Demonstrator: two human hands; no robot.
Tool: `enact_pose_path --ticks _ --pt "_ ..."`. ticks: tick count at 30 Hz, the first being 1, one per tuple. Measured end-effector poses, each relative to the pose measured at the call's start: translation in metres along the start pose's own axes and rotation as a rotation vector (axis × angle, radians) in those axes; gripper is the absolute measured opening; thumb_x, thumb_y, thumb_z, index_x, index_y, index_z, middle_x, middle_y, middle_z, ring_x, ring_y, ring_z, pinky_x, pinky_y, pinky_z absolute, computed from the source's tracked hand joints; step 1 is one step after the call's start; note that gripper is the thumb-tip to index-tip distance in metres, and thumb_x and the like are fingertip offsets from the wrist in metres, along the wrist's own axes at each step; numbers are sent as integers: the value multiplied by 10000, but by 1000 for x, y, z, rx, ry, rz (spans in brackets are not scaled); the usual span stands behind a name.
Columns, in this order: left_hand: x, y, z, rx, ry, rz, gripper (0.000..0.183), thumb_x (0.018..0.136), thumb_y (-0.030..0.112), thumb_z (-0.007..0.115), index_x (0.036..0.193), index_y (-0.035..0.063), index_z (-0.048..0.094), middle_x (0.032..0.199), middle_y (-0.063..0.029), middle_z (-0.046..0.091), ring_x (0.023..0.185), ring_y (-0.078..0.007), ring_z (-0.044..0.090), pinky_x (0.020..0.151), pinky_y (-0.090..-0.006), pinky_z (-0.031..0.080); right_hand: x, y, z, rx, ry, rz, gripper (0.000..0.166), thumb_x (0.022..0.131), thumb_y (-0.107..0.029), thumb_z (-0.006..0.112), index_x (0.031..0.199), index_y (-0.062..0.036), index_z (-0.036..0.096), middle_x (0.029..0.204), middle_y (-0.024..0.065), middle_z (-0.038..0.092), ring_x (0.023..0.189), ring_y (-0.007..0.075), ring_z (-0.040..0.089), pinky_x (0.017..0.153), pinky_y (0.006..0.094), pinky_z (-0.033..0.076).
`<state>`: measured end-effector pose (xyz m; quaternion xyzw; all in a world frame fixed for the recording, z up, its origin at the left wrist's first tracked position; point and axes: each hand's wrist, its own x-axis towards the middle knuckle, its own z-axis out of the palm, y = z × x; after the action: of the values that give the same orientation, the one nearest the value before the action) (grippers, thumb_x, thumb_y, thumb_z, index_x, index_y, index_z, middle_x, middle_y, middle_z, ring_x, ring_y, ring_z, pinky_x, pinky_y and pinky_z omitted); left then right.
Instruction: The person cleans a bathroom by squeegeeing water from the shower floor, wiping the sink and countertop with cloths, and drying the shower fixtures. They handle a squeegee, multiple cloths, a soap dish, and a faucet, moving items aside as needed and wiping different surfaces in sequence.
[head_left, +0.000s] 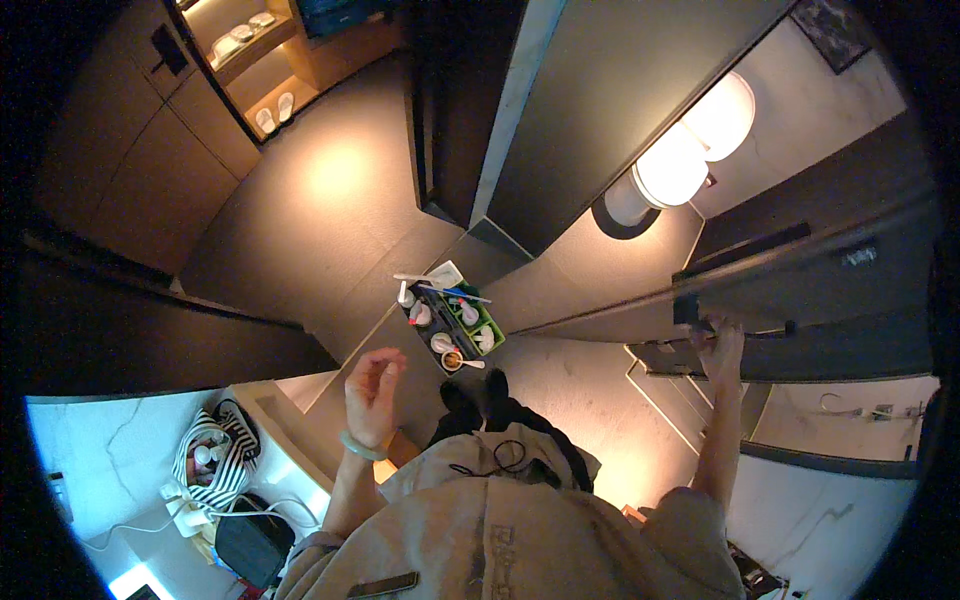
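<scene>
My right hand (721, 343) is at the far right, arm stretched out, with its fingers around the dark door handle (766, 330). The handle sits on a dark door (795, 296), which reaches in from the right side. My left hand (373, 394) hangs in the air at the middle left, loosely curled with nothing in it, and a pale bangle (363, 447) circles that wrist. On the floor in front of my feet stands a cleaning caddy (459, 330) with green compartments. It holds bottles, a white sponge or cloth (486, 339), brushes and a cup-like container (451, 361).
A toilet (664, 180) stands brightly lit beyond the dark partition (622, 97). At lower left, a white counter (296, 480) carries a striped bag (214, 457), a black pouch (255, 540) and white cables. Slippers (275, 112) lie on a lit shelf at upper left.
</scene>
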<state>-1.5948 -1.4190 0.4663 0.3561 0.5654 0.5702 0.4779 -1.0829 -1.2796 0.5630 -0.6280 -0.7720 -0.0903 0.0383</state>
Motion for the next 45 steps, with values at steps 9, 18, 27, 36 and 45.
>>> enact_pose_path --ticks 9,18,27,36,45 --pt "-27 -2 33 -6 -11 -74 149 955 54 531 1080 0 592 968 -48 628 912 -106 565 837 -244 456 -148 33 -36 587 56 428 448 791 -295 751 1103 -9 603 974 169 643 928 319 597 816 401 498" --pt "-56 -16 113 53 -270 -112 155 949 32 538 1091 3 593 971 -53 639 889 -105 580 811 -246 472 -299 117 -63 305 635 936 507 779 -274 761 1155 2 565 942 154 652 917 292 614 800 383 509" --pt "-54 10 186 98 -544 -110 124 929 25 556 1043 0 598 980 -54 645 909 -119 589 846 -270 474 -450 154 -35 120 685 1466 571 766 -253 772 1208 14 527 910 138 662 905 265 631 783 364 519" --pt "-26 -3 167 153 -508 -42 123 965 83 531 989 -4 614 911 -54 651 848 -98 591 801 -253 482 -542 65 102 269 -58 1723 640 753 -232 783 1260 26 489 879 122 671 894 239 649 766 345 530" --pt "4 -10 167 179 -508 25 251 998 177 501 873 -4 622 898 -77 678 809 -108 594 748 -249 472 -364 -33 155 658 -272 930 251 829 -205 672 972 1 668 901 182 702 856 297 679 765 380 521"
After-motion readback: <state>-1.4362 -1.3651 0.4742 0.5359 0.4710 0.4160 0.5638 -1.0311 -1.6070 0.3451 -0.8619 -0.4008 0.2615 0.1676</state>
